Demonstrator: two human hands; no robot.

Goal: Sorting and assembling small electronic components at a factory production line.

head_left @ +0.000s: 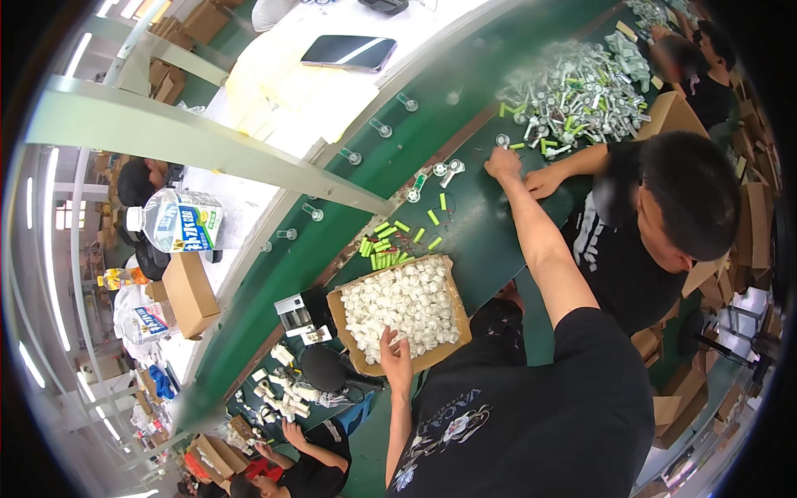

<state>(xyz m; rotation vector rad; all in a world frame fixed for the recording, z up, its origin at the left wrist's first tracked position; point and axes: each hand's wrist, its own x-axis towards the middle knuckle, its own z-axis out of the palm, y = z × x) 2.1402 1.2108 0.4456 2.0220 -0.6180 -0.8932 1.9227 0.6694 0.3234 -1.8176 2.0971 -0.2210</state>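
Observation:
My left hand [396, 353] rests at the near side of a shallow cardboard box [459, 319], fingers apart over a heap of small white parts [398, 307]. No part shows in that hand. My right arm stretches forward across the dark green work surface. At its end my right hand [503, 163] has its fingers drawn together on a small clear round-headed part [502, 141]. A few similar parts [451, 172] lie to the left of it. Between them and the box are several lime-green cylindrical cells [386, 249], some in a cluster.
A co-worker's hand [544, 180] is close beside my right hand. Beyond it is a large pile of clear parts [573, 100]. Clear parts lie along the green conveyor belt [380, 127]. A pale metal beam [224, 137] crosses at left. A black round object [322, 368] stands left of the box.

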